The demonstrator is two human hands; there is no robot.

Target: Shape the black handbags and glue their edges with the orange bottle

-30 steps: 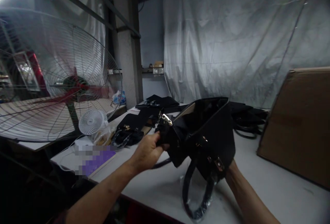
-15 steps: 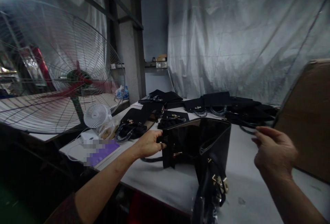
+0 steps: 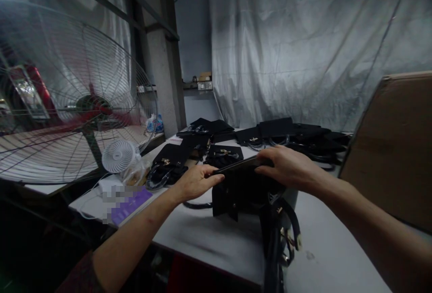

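A black handbag (image 3: pixel 243 189) with gold hardware stands on the white table (image 3: pixel 209 239), its handles (image 3: pixel 286 234) hanging toward me over the front. My left hand (image 3: pixel 195 181) is closed on the bag's left top edge. My right hand (image 3: pixel 286 167) lies across the top rim of the bag, fingers curled over it and pressing down.
Several more black handbags (image 3: pixel 270 133) lie at the back of the table. A large standing fan (image 3: pixel 77 104) and a small white fan (image 3: pixel 118 155) are at the left, with a purple packet (image 3: pixel 130 199) beside them. A brown cardboard sheet (image 3: pixel 394 144) leans at the right.
My right hand, raised free in the air half a second ago, has come down onto the bag's top rim. The bag has been set on the table and its mouth pressed lower.
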